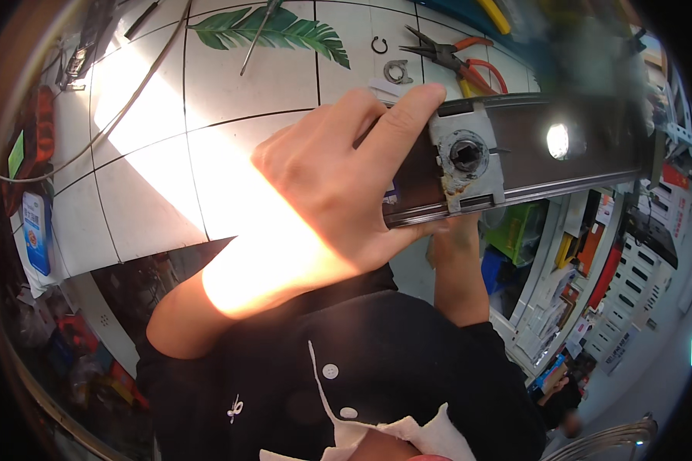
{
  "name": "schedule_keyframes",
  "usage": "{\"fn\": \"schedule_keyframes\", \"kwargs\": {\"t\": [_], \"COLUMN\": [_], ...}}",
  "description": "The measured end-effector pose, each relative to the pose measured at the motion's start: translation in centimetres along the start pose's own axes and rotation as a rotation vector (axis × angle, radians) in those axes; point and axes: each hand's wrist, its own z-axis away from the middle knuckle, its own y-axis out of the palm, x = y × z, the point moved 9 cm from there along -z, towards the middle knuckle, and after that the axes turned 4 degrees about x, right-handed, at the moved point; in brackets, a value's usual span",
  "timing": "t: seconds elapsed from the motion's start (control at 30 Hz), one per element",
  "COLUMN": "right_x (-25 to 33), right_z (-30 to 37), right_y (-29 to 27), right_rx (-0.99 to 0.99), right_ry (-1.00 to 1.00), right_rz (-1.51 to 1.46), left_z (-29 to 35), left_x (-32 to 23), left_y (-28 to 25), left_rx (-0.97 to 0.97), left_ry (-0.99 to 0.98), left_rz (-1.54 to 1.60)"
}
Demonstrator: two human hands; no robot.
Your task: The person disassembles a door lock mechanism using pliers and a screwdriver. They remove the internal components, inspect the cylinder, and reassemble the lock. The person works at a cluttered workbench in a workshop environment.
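My left hand (327, 165) grips one end of a long dark metal-edged panel (527, 142), fingers over the far edge and thumb at the near edge. Set across the panel is a grey metal plate (477, 180) with a round socket and a dark, squarish hole in its middle. Brown residue marks the plate's near part. My right hand (455, 237) is below the panel, which hides its fingers, so its grip cannot be made out. The panel is held up over the near edge of the white table. Bright sunlight falls on my left wrist.
On the white tiled table (138, 223) lie red-handled pliers (446, 54), a snap ring (379, 44), a grey metal ring part (397, 72), and a thin screwdriver (258, 37). A cable (142, 88) crosses the left side, near a blue-white packet (35, 230). Shelves with boxes (569, 292) stand right.
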Motion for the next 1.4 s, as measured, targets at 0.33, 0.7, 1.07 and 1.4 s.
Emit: {"fn": "schedule_keyframes", "kwargs": {"t": [0.33,0.7,1.07,1.4], "right_x": [2.4,3.7,4.9,5.3], "right_z": [1.9,1.6,1.9,1.9], "right_y": [0.2,1.0,0.8,0.9], "right_rx": [-0.025,-0.048,-0.082,-0.080], "right_ry": [-0.285,-0.291,-0.314,-0.316], "right_rz": [1.226,1.072,1.025,1.010], "left_z": [0.2,0.7,1.0,1.1], "left_x": [0.0,0.0,0.2,0.0], "left_y": [0.4,0.6,0.5,0.6], "left_rx": [-0.081,-0.062,-0.040,-0.025], "left_ry": [0.072,0.151,0.212,0.231], "left_rz": [-0.076,-0.005,0.026,0.027]}}
